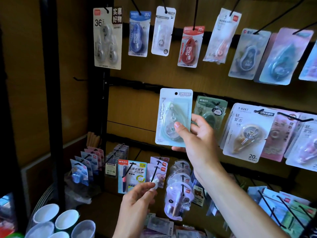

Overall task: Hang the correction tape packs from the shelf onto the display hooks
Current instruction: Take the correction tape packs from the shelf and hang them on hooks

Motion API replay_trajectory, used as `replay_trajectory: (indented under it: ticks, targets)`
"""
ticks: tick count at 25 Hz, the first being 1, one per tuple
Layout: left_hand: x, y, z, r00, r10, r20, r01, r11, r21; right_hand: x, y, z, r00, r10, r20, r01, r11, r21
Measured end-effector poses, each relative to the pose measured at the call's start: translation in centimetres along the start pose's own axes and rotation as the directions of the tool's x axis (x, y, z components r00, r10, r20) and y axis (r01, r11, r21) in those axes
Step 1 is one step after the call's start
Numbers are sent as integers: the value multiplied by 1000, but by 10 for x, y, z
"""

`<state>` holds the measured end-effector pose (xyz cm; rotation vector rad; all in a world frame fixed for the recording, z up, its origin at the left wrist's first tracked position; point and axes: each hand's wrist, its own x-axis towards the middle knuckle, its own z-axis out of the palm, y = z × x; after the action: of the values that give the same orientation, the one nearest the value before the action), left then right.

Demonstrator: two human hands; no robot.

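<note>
Dim shop display wall (140,107), black hooks carrying rows of carded stationery. Right hand (193,134) raised mid-wall, thumb on front and fingers behind pinching lower right corner of pale green correction tape pack (173,107), upright, hang hole on top, on no hook. Left hand (137,200) low, fingertips pinching small white piece (155,183) at hook end (154,172). White cups (66,219) bottom left.

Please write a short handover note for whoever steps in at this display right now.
Right hand: grip pinches a pale green pack, raised in front of the middle row, not yet on a hook.
Left hand: pinches the white tip of a lower hook.
Done: top row packs already hang.
Left: slide the held pack's hole onto a hook; I cannot tell whether more packs wait on the shelf.
</note>
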<state>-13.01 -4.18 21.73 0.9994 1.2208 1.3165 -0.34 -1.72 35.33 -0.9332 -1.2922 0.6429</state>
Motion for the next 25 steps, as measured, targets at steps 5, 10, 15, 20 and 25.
replay_trajectory:
  ticks: [5,10,15,20,25]
  targets:
    - [0,-1,-4,1000,27,-5,-27,1000,4,-3,-4,0,999,32,-44,-31,999,28]
    - [-1,0,-6,1000,30,3,-30,999,11,-11,-5,-4,998,36,-49,-34,999,38]
    - [-2,1,-5,1000,20,14,-20,999,26,-5,-10,5,998,51,-31,-49,998,38]
    - [-3,2,-5,999,18,36,-20,999,42,-4,-13,4,995,56,-81,-51,997,54]
    - [-2,2,-5,999,17,44,-20,998,55,-9,-10,0,997,60,-54,-58,998,39]
